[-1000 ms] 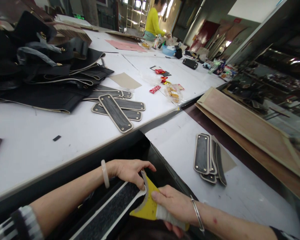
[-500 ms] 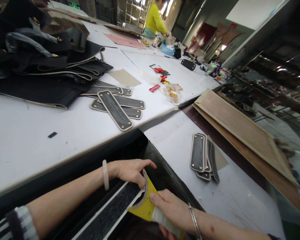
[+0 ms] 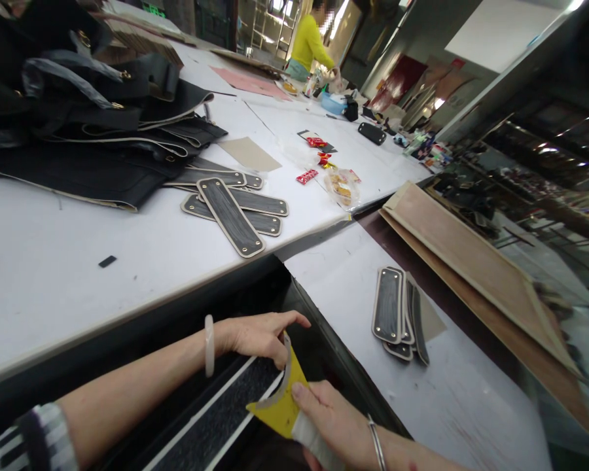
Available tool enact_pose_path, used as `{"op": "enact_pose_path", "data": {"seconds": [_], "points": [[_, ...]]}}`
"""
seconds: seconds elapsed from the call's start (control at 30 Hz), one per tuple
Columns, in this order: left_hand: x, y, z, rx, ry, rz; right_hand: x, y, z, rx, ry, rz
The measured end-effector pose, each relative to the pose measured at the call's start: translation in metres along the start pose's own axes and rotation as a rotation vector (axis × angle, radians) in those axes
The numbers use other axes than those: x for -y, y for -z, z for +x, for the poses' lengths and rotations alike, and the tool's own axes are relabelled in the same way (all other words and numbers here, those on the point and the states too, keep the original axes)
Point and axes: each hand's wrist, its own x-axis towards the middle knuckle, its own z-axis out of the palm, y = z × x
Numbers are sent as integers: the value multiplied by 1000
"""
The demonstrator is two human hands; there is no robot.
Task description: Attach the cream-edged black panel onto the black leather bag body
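A long black leather strip with a pale edge lies low in front of me, below the table edge. My left hand grips its rounded far end with the fingers curled over it. My right hand holds a yellow pad wrapped in white at the grip and presses it against the strip's curved end. A pale bangle sits on my left wrist, a thin metal one on my right.
Several finished black strips lie on the white table, beside a heap of black bag pieces. Another small stack of strips lies on the right table. Wooden boards lean at right. A person in yellow works far off.
My right hand and the yellow pad have slid a little down and left along the strip's rounded end. The view has tilted slightly; my left hand keeps its grip.
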Motion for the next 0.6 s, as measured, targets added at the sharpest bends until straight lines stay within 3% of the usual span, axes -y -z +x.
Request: {"op": "enact_pose_path", "data": {"seconds": [0.17, 0.3, 0.6], "points": [[4, -1, 0, 7, -9, -150, 5, -6, 6, 44, 42, 29], [5, 2, -14, -9, -77, -219, 5, -19, 13, 9, 56, 88], [2, -13, -58, -321, -44, 44, -8, -46, 26, 55, 127, 235]]}}
